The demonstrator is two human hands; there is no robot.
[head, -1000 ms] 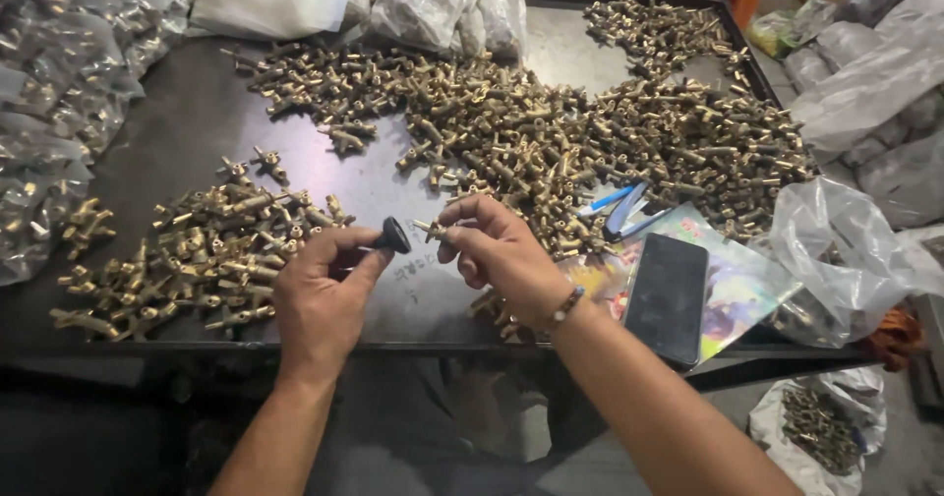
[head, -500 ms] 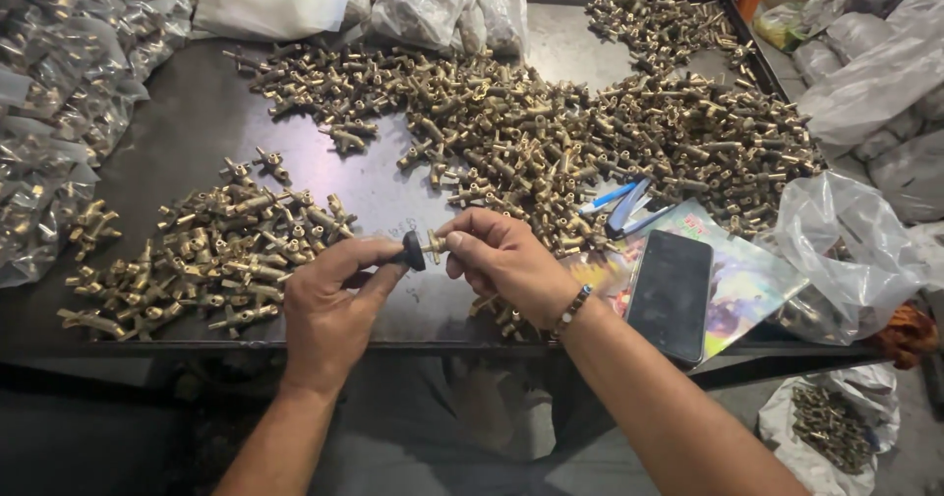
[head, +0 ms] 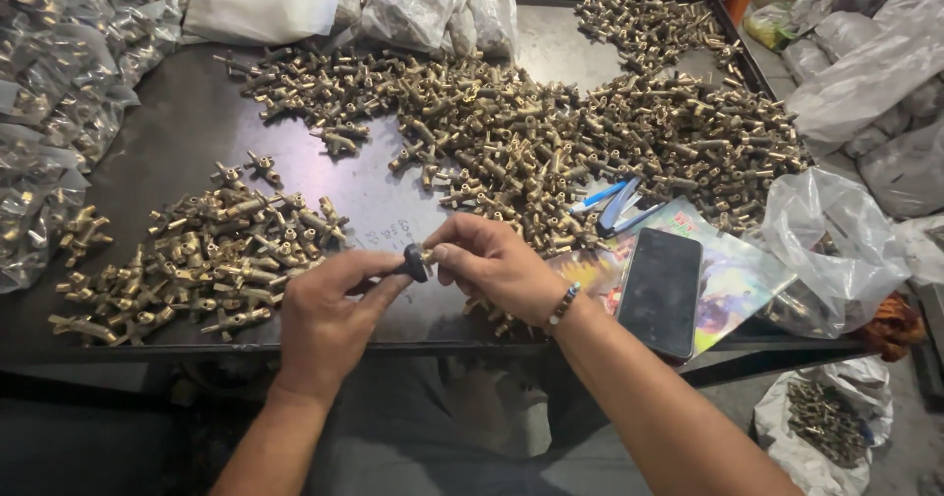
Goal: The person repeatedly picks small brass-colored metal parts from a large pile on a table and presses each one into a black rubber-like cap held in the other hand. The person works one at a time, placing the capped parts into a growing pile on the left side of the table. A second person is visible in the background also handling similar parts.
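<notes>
The left hand (head: 329,309) pinches a small black knob-like part (head: 416,261) between thumb and fingers, pressed end-on against a small brass fitting (head: 430,256) that the right hand (head: 497,265) grips at its fingertips. Both hands are closed on their pieces and meet over the near edge of the dark counter (head: 187,122), just above its surface. In my judgement the 2 pieces are held tip to tip so the black part seats squarely on the brass one; most of the fitting is hidden by the right fingers.

To the left lies a smaller heap of brass fittings (head: 197,255), set apart from the large spread of brass fittings (head: 551,132) across the far and right side, so the 2 lots stay separate and both within reach. Just right of the right wrist a dark phone (head: 661,291) rests on a colourful glossy sheet (head: 733,270), with blue-handled tools (head: 615,201) beyond it. Clear plastic bags (head: 49,113) of parts crowd the left edge, more bags (head: 433,4) stand at the far side, and a crumpled clear bag (head: 836,240) sits at the right, hemming in the working patch.
</notes>
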